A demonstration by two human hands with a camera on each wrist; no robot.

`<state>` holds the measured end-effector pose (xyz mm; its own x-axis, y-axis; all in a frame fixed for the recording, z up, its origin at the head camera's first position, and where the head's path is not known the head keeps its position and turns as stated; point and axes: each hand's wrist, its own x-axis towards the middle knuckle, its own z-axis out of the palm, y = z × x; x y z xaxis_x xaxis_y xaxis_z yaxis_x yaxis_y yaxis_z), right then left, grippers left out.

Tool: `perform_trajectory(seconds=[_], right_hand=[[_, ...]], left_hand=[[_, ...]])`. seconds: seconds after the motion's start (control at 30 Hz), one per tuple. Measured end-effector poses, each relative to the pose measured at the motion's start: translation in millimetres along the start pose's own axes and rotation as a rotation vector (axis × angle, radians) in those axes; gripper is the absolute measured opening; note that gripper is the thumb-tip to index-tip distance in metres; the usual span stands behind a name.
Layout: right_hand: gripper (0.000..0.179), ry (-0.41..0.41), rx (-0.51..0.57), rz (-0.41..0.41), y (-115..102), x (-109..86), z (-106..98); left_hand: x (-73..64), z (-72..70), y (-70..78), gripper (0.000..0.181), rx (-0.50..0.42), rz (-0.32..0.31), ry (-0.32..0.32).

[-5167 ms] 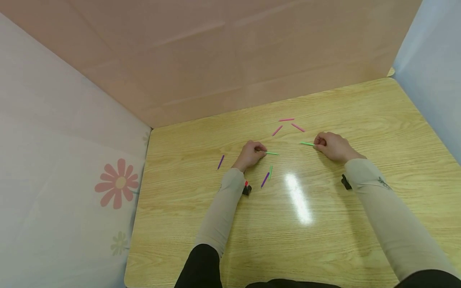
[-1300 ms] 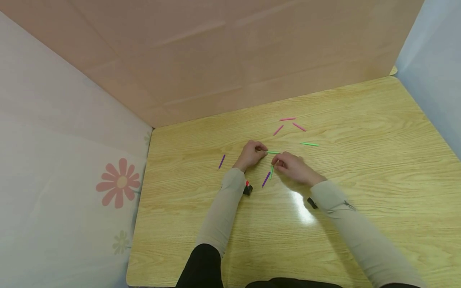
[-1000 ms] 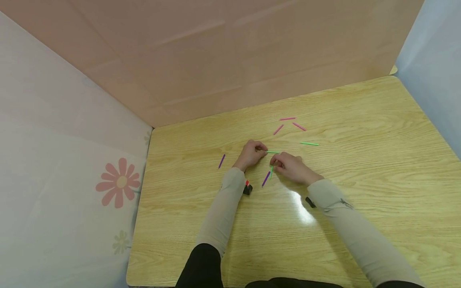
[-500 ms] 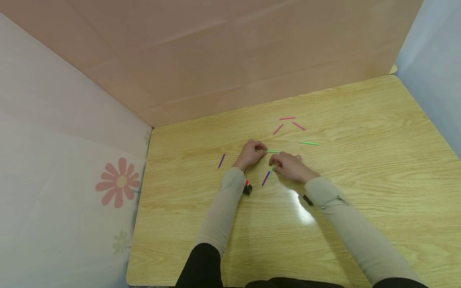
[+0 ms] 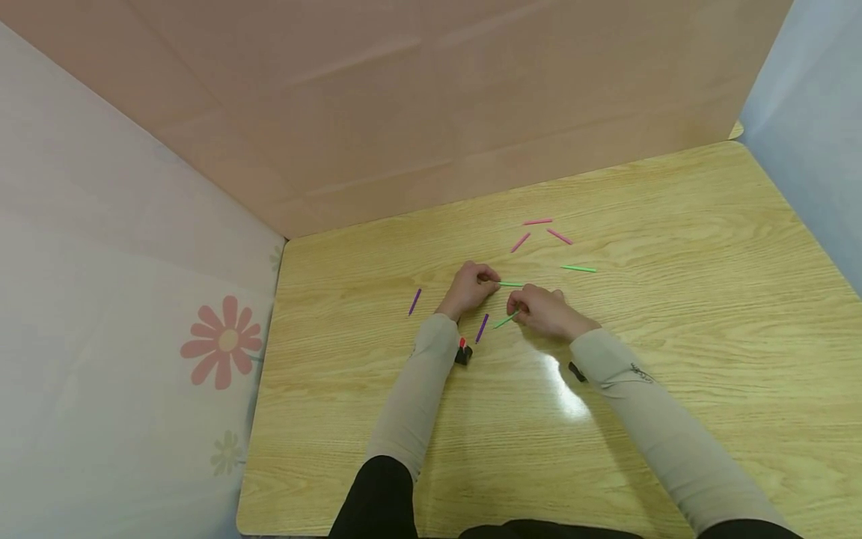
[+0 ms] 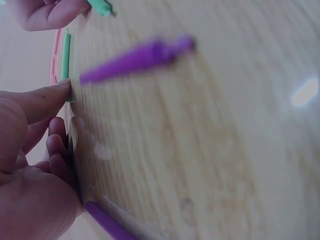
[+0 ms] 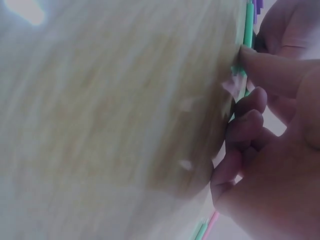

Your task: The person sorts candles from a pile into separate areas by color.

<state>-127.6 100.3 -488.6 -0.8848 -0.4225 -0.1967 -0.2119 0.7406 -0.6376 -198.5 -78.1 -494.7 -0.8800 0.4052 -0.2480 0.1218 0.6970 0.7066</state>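
My left hand (image 5: 468, 289) pinches the near end of a thin green stick (image 5: 510, 284) between thumb and fingers. In the left wrist view the thumb lies on that green stick (image 6: 66, 55). Just right and nearer, my right hand (image 5: 544, 311) holds a second green stick (image 5: 505, 321) by one end, slanting down to the left over the wood. These sticks look like small candles with a narrow tip. Beside it lies a purple stick (image 5: 482, 329), seen large and blurred in the left wrist view. Fingers hide part of both held sticks.
Left of my left hand lies another purple stick (image 5: 414, 302). Three pink sticks (image 5: 537, 221) lie farther back, and a third green stick (image 5: 578, 268) rests at the right. The wooden table (image 5: 660, 224) meets a tan cloth wall behind.
My right hand has left the rightmost green stick and moved left to the lower one. That stick has turned to a flatter slant; the purple stick beside it has shifted left. My left hand stays.
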Motion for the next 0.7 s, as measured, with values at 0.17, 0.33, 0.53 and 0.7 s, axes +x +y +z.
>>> perform_trajectory(seconds=[0.17,0.33,0.53,0.7], right_hand=[[0.006,-0.008,0.005,-0.011,-0.5,-1.6,-1.3],[0.006,-0.016,0.01,-0.02,-0.2,-2.2,-1.6],[0.006,-0.026,0.005,-0.024,0.5,-3.1,-1.7],[0.006,-0.014,-0.007,-0.039,0.3,-5.0,-2.3]], left_hand=[[-1.6,-0.3,1.4,0.015,-0.01,-0.009,0.0],[-1.8,-0.1,1.3,0.014,-0.024,-0.016,0.005],[-1.5,0.3,0.0,0.014,-0.019,-0.013,0.005],[-1.2,0.1,-1.2,0.015,-0.01,-0.002,0.002]])
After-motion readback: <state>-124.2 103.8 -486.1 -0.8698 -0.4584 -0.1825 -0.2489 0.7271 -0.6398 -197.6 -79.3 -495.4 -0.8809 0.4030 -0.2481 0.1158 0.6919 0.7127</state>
